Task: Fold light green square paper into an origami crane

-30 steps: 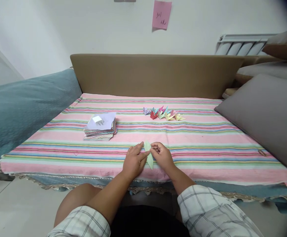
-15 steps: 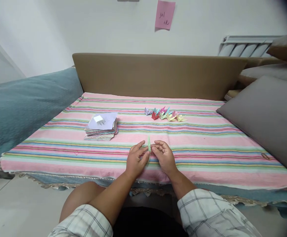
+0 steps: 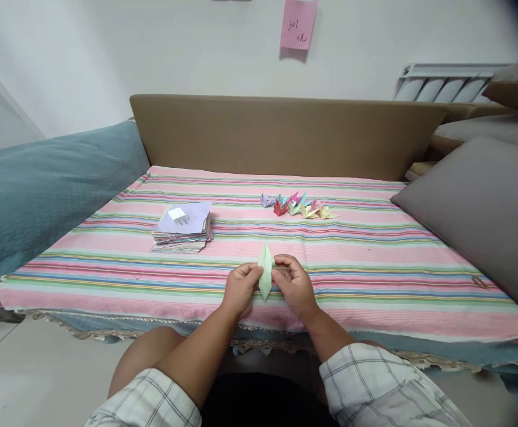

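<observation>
A pale green piece of origami paper (image 3: 265,276), folded into a long narrow diamond, stands nearly upright between my hands. Its face is towards me, with a crease down the middle. My left hand (image 3: 241,289) pinches its left edge, thumb in front and fingers behind. On the other side, my right hand (image 3: 295,286) has its thumb tip at the paper's right edge and its fingers curled; the fingertip contact is partly hidden. Beyond the hands lies a group of small folded paper cranes (image 3: 293,206) in several colours.
A stack of square paper sheets (image 3: 182,242) sits at the left with a white plug adapter (image 3: 178,215) on top. The striped cloth (image 3: 352,249) covers the seat. A grey cushion (image 3: 481,201) leans at the right, a blue armrest (image 3: 63,172) bounds the left, and a brown backrest (image 3: 285,136) the back.
The green paper has gone from lying under my fingers, through an edge-on position, to raised with its face towards me. My left hand has closed into a pinch on it.
</observation>
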The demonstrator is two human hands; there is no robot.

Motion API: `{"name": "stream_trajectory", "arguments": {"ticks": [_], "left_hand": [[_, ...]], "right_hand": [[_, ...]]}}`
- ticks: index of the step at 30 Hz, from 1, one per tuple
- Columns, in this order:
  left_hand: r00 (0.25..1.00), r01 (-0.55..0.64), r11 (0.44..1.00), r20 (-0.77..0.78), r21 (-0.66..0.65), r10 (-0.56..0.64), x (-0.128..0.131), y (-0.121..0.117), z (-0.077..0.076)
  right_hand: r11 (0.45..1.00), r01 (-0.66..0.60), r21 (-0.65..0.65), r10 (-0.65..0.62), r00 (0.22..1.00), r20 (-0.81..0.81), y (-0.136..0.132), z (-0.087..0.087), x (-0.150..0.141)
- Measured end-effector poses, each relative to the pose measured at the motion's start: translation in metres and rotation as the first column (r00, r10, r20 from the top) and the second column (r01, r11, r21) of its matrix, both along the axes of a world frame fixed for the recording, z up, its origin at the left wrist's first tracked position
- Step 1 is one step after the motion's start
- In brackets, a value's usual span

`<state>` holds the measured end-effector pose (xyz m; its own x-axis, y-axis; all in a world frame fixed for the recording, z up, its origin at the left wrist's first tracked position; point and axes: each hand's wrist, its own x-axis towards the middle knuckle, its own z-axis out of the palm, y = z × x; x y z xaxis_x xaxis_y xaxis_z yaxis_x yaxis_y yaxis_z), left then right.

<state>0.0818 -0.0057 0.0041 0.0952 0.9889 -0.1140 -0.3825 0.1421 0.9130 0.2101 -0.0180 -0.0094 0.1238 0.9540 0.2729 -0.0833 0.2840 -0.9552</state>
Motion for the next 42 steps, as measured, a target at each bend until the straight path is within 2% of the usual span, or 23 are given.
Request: {"name": "stream_trajectory", "arguments": {"ticks": [5,12,16,20,22,23,26,28,31,35,39,42], "left_hand": [[0.996,0.051,0.995,0.078,-0.091,-0.044,0.002,-0.002,0.006],[0.997,0.077,0.992,-0.005,-0.1,-0.078,0.002,-0.001,0.001],[0.98,0.15,0.989,-0.131,-0.002,-0.149,-0.002,0.002,-0.001],[0.946,0.15,0.974,-0.311,0.172,-0.091,-0.008,0.007,-0.003],[0.867,0.18,0.954,-0.496,0.238,-0.039,-0.011,0.009,-0.003],[0.801,0.203,0.941,-0.599,0.271,0.0,-0.012,0.01,-0.003],[0.528,0.319,0.87,-0.832,0.377,0.167,-0.014,0.01,-0.004],[0.359,0.429,0.798,-0.89,0.424,0.28,-0.014,0.009,-0.004],[0.207,0.544,0.699,-0.881,0.465,0.425,-0.013,0.007,-0.006],[0.131,0.595,0.621,-0.824,0.51,0.551,-0.012,0.006,-0.011],[0.172,0.603,0.54,-0.756,0.587,0.631,-0.012,0.009,-0.015],[0.202,0.601,0.492,-0.716,0.629,0.668,-0.011,0.011,-0.019]], "right_hand": [[0.995,-0.068,-0.066,0.06,0.991,-0.119,0.002,0.003,0.002],[0.989,-0.068,-0.13,0.052,0.991,-0.121,0.004,0.005,0.003],[0.977,-0.098,-0.188,0.068,0.984,-0.164,0.008,0.003,0.007],[0.97,-0.118,-0.213,0.093,0.988,-0.126,0.01,0.0,0.011],[0.967,-0.114,-0.228,0.102,0.993,-0.062,0.011,-0.002,0.013],[0.965,-0.109,-0.239,0.106,0.994,-0.023,0.01,-0.003,0.014],[0.97,-0.052,-0.24,0.099,0.976,0.192,0.009,-0.005,0.018],[0.985,0.004,-0.173,0.07,0.906,0.418,0.008,-0.004,0.02],[0.996,0.039,-0.074,0.02,0.749,0.662,0.006,0.0,0.023],[0.997,0.058,-0.042,-0.005,0.644,0.765,0.005,0.002,0.024],[0.999,0.033,0.034,-0.047,0.588,0.807,0.007,-0.002,0.024],[0.997,0.013,0.079,-0.072,0.578,0.813,0.009,-0.004,0.026]]}}
